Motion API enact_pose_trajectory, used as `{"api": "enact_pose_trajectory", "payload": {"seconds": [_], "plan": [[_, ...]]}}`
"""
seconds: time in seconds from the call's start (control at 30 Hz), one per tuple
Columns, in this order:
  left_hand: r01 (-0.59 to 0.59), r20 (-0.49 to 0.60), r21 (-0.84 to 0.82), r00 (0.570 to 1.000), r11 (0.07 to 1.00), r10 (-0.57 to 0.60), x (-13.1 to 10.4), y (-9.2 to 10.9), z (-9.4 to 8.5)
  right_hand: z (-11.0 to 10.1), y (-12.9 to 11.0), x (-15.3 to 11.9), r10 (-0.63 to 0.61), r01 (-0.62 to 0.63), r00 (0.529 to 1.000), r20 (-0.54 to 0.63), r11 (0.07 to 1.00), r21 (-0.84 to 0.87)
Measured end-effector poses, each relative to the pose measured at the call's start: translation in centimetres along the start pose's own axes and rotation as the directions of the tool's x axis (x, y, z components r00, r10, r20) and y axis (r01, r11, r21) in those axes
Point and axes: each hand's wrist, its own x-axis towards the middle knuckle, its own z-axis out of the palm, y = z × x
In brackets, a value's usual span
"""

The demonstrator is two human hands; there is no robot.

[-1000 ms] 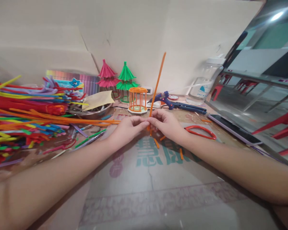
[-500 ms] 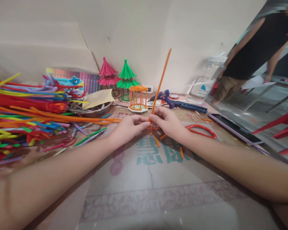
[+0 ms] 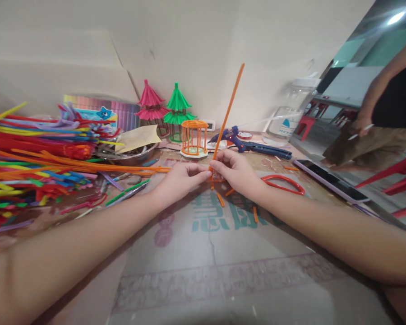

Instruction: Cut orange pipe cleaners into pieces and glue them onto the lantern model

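Note:
An orange pipe cleaner point(image 3: 228, 108) rises at a slant from between my hands, its lower end bent near the fingertips. My right hand point(image 3: 233, 170) pinches it between thumb and fingers. Against its lower part, my left hand point(image 3: 188, 179) is closed too, thumb and forefinger meeting at the same spot. Short orange pieces point(image 3: 221, 200) lie on the table just below the hands. Behind them stands a small orange cage-like frame point(image 3: 195, 139) on a pale base. Red-handled scissors point(image 3: 284, 185), partly hidden, rest beside my right wrist.
Bundles of coloured pipe cleaners point(image 3: 37, 149) fill the left side. At the back are a metal bowl point(image 3: 131, 155), pink point(image 3: 151, 101) and green point(image 3: 177, 104) pagoda-like models, a glue gun point(image 3: 230, 136) and a water jug point(image 3: 291, 113). A phone point(image 3: 331, 180) lies right; a person point(image 3: 389, 99) stands beyond.
My hands keep nearly the same pinch, and the pipe cleaner stands almost as before. The person at the right has moved, now showing a hand with a thin white object.

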Motion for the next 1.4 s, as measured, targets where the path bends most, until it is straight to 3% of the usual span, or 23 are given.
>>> {"api": "enact_pose_trajectory", "payload": {"seconds": [0.2,0.63,1.0,1.4], "plan": [[0.034,-0.005,0.010,0.999,0.999,-0.034,0.0,0.1,0.1,0.0,0.1,0.0,-0.020,0.020,1.000,-0.003,1.000,-0.004],[-0.005,0.031,0.027,1.000,1.000,0.004,0.0,0.1,0.0,0.1,-0.2,-0.1,-0.011,0.010,1.000,0.029,1.000,0.017],[0.026,0.035,0.043,0.999,0.999,-0.027,-0.1,0.5,-0.1,0.0,-0.4,-0.2,0.051,-0.050,0.994,0.101,0.999,-0.013],[0.013,0.055,0.039,0.998,0.999,-0.016,0.0,0.5,-0.2,-0.1,-0.4,-0.2,0.072,-0.071,0.995,0.075,0.997,-0.006]]}}
